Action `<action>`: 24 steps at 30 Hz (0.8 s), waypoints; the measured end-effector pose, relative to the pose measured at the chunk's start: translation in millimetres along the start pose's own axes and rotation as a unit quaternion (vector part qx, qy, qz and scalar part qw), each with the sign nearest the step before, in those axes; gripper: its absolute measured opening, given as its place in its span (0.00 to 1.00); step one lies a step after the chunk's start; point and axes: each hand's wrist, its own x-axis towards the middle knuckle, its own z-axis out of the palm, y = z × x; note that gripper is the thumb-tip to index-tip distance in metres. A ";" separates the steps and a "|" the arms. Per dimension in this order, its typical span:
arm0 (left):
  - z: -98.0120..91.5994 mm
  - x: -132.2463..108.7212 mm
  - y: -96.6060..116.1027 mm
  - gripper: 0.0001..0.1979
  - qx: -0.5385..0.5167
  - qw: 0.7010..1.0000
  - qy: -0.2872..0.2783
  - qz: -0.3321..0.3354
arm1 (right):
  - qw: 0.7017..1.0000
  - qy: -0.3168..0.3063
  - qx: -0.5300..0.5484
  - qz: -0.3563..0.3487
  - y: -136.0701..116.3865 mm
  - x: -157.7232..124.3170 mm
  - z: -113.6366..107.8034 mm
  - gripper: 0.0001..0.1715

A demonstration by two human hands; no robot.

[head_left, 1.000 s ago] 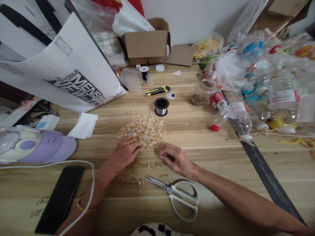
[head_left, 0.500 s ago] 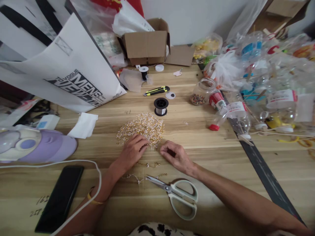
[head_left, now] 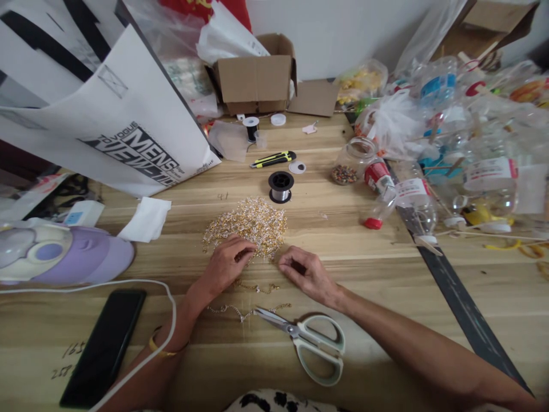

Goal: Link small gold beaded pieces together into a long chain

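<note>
I'm pinching at the near edge of the gold chain pile (head_left: 246, 224) with my left hand (head_left: 225, 264), while my right hand (head_left: 305, 276) is resting curled, gripping nothing, on the table (head_left: 386, 297).

Chain pile (head_left: 246, 225) mid-table (head_left: 386, 297), wire spool (head_left: 281, 186) behind it, utility knife (head_left: 273, 158) farther back. Scissors (head_left: 309, 340) toward near edge. Phone (head_left: 103, 346) at near-left corner. Cardboard box (head_left: 256, 77) at far edge.

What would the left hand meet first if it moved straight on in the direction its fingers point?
The left hand already touches the near edge of the gold chain pile; it would probably push further into that.
</note>
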 end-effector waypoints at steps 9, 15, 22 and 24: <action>2.5 -1.0 4.1 0.04 -0.013 0.998 -0.022 0.055 | 1.000 0.002 -0.008 0.001 2.6 -0.6 1.4 0.06; 0.3 -1.8 9.1 0.09 0.054 0.997 -0.021 0.060 | 1.000 0.006 -0.012 -0.004 3.6 -0.6 1.5 0.06; 0.6 -3.0 11.5 0.08 0.071 0.992 -0.068 0.079 | 1.000 0.001 -0.007 0.005 -1.7 0.5 0.2 0.06; 0.7 -2.9 11.7 0.08 0.067 0.991 -0.066 0.093 | 1.000 -0.001 -0.008 0.003 -1.9 0.6 0.1 0.06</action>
